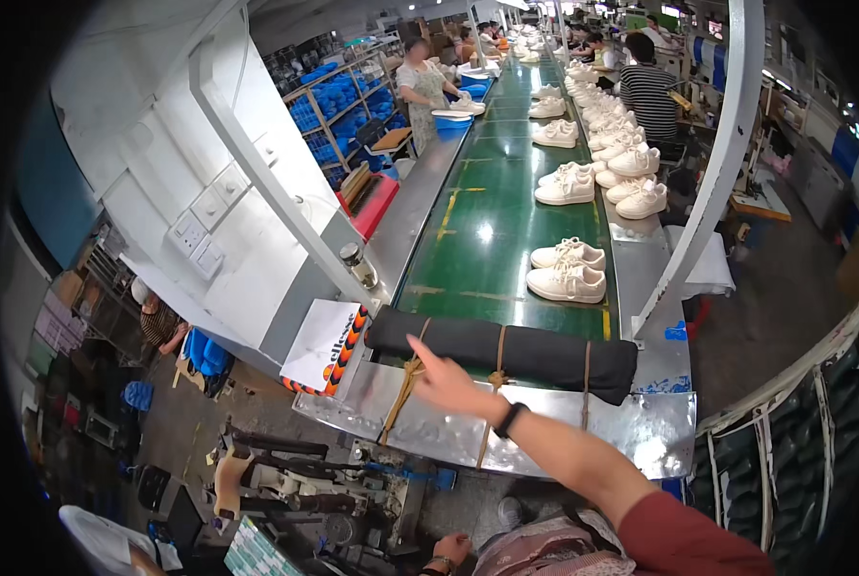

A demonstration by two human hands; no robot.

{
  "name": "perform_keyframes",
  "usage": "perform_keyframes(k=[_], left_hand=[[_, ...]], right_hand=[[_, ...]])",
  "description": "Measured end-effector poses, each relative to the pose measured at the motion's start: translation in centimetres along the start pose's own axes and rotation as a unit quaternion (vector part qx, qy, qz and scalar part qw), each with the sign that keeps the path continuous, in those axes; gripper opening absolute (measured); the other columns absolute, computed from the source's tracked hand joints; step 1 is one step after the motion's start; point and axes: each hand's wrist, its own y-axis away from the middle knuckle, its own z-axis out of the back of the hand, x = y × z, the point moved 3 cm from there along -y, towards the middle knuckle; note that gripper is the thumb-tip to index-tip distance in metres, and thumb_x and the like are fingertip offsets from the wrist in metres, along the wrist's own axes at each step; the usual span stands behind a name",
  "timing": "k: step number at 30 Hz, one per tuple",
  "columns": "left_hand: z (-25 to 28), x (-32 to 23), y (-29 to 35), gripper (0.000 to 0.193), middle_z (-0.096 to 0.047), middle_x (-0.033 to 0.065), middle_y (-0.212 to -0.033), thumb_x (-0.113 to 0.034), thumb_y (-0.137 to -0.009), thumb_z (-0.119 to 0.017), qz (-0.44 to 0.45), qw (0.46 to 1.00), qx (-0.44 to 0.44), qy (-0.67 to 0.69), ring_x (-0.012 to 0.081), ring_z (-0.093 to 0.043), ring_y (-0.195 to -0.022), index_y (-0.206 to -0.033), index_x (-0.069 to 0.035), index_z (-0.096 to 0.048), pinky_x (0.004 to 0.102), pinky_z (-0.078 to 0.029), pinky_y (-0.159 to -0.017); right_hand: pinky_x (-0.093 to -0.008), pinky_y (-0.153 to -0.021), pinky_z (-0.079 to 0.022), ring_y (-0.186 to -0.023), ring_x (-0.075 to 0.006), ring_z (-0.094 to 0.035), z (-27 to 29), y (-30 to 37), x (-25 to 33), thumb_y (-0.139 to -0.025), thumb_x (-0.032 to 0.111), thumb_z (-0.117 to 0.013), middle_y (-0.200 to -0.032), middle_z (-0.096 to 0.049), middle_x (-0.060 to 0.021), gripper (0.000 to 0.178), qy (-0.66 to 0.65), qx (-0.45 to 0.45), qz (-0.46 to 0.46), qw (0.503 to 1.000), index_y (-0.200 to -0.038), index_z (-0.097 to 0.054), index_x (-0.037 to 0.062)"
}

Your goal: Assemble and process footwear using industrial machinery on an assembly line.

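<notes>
My right hand (444, 382) reaches in from the lower right, its index finger stretched out toward the far left and nothing held in it. It hovers over the left part of a black padded roll (554, 357), which is tied with brown cords across the near end of a green conveyor belt (482, 264). Whether a fingertip touches the roll I cannot tell. Low in the picture hangs my left hand (453, 547), next to my patterned clothing; its fingers are too small to make out. On the belt beyond the roll stands the nearest pair of cream lace-up sneakers (568, 278).
More sneakers (631, 163) line the belt's right rail. White metal posts (708, 182) flank the belt. A white card (322, 336) and a small glass jar (357, 261) are at the left. Co-workers (424, 91) stand and sit farther along. Below left is dark machinery (324, 490).
</notes>
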Motion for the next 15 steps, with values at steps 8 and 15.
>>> perform_keyframes(k=[8,15], left_hand=[[-2.7,3.4,1.3,0.031,-0.074,0.0159,-0.091,-0.022,-0.090,-0.070,-0.031,0.893,-0.291,0.342,0.0241,-0.071,-0.085,-0.112,0.000,-0.068,0.0371,-0.056,-0.079],[-9.3,10.3,11.6,0.029,-0.073,0.0158,-0.097,-0.033,-0.085,-0.060,0.112,0.930,-0.318,0.147,0.0367,-0.070,-0.093,-0.094,-0.011,-0.075,0.0469,-0.058,-0.082]], right_hand=[[-0.0403,-0.067,-0.053,-0.071,-0.0266,-0.068,-4.2,0.1,-7.3,-0.086,0.018,-0.055,-0.081,-0.070,-0.0125,0.067,-0.061,0.043,0.044,0.996,-0.150,-0.036,0.0084],[-0.0284,-0.071,-0.054,-0.080,-0.0161,-0.068,-13.2,20.6,-22.1,-0.091,0.010,-0.065,-0.098,-0.072,-0.0131,0.042,-0.148,0.343,-0.337,0.864,-0.130,-0.057,-0.0038]])
